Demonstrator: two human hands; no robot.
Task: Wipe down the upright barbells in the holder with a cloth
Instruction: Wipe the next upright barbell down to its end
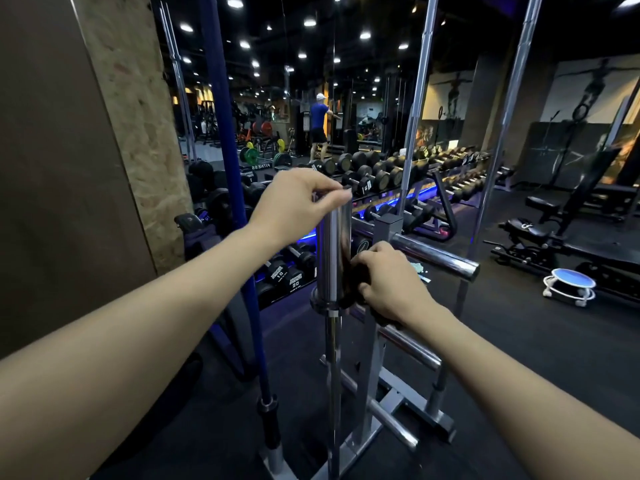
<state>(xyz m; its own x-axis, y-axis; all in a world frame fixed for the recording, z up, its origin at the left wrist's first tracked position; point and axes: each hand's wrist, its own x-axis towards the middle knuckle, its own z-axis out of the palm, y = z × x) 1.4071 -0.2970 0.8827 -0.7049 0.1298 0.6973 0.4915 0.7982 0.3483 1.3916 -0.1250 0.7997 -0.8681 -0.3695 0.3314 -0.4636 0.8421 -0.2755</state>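
Observation:
A short chrome barbell [331, 251] stands upright in the middle of the view, its thick sleeve at the top. My left hand [298, 202] grips the top end of that sleeve. My right hand [391, 278] presses a dark cloth [355, 282] against the lower right side of the sleeve, just above the collar. A blue barbell [228, 140] stands upright to the left. Two long chrome barbells [417, 98] rise on the right. All stand in a grey metal holder [367, 431] on the floor.
The holder's chrome pegs [436, 258] stick out to the right, close to my right hand. A dumbbell rack [381, 174] runs behind. A brown wall panel [69, 168] fills the left. Benches [561, 230] and a small round stool [569, 282] stand at right. A person stands far back.

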